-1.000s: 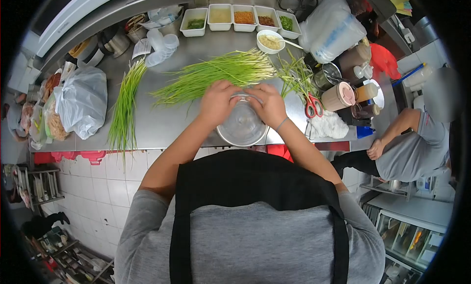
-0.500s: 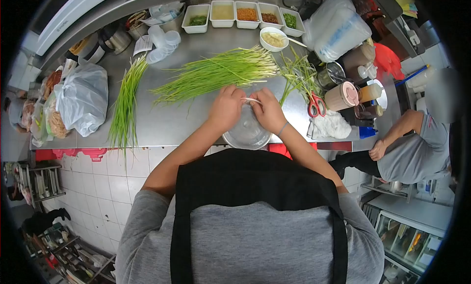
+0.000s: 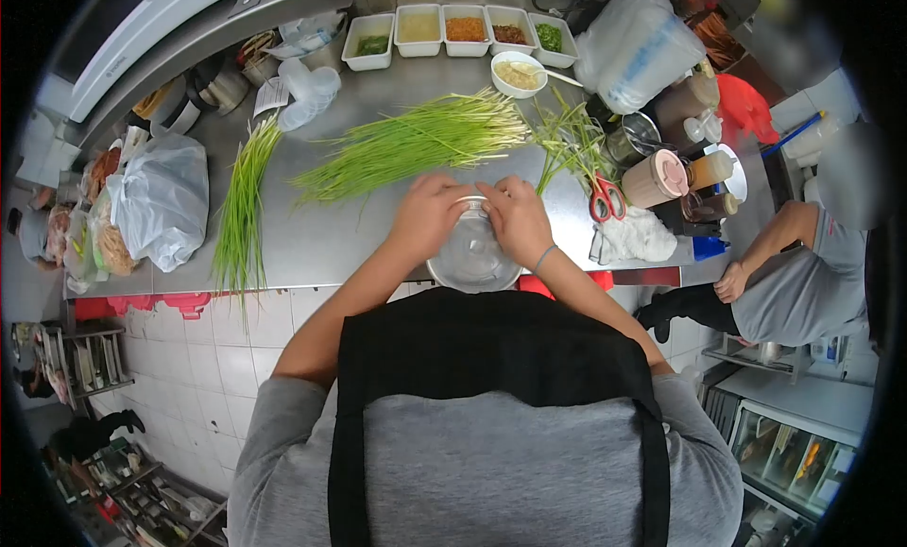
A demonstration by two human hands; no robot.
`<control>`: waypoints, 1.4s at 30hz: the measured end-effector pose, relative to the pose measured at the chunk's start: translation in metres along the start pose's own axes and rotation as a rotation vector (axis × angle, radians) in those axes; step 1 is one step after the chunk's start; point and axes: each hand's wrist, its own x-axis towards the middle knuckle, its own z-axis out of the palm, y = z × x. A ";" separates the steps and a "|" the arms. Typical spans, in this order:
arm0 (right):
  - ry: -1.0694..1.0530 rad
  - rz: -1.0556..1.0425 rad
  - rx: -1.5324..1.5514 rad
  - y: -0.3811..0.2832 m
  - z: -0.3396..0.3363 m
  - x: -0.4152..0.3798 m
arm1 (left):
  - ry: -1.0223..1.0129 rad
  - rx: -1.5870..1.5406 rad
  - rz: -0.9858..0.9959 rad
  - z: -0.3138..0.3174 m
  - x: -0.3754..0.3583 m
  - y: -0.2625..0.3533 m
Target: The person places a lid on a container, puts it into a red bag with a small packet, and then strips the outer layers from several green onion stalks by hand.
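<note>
Has green stalks beyond the round bowl, curls left hand at its far-left rim and right hand far-right, fingertips near each other, cannot tell if clamped, with red scissors to its right.

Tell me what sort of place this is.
Most likely a professional kitchen: a long steel counter bears a row of white tubs of ingredients and a spread of long green stalks.

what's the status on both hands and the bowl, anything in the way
Left hand and right hand close together at round bowl's far side, grip unclear. Bowl at counter's near edge. Green stalks just beyond hands.
</note>
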 end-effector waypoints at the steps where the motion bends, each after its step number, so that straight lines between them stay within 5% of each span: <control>1: 0.044 -0.002 0.037 0.003 0.003 0.000 | 0.043 -0.016 -0.079 -0.004 -0.006 0.005; 5: 0.120 0.057 0.091 0.010 0.017 0.005 | 0.026 0.055 -0.190 -0.008 0.001 -0.007; 8: 0.080 0.148 0.019 0.009 0.019 0.018 | -0.027 0.112 -0.024 -0.011 0.025 -0.027; 12: 0.366 0.124 0.161 0.003 -0.001 0.013 | -0.120 0.205 0.047 -0.012 0.042 -0.018; 16: 0.488 0.121 0.329 0.001 -0.079 -0.018 | -0.350 0.532 -0.090 0.003 0.022 0.062; 20: 0.754 0.230 0.006 0.060 -0.173 -0.060 | -0.497 0.487 -0.064 0.005 0.023 0.058; 22: 0.846 0.434 0.063 0.125 -0.215 -0.090 | -0.604 0.480 0.017 -0.006 0.030 0.053; 26: 0.892 0.717 -0.322 0.288 -0.268 -0.166 | -0.644 0.517 0.010 -0.013 0.040 0.082; 29: 0.805 0.912 -0.257 0.377 -0.269 -0.220 | -0.442 0.360 0.057 0.006 0.049 0.126; 33: 0.656 0.918 0.375 0.409 -0.276 -0.234 | -0.646 -0.328 0.115 0.075 0.070 0.196; 37: 0.349 1.056 0.536 0.412 -0.300 -0.210 | -0.912 -1.409 -0.393 0.205 0.074 0.283; 42: 0.380 0.993 0.380 0.381 -0.324 -0.192 | -0.914 -1.492 -0.805 0.363 0.091 0.353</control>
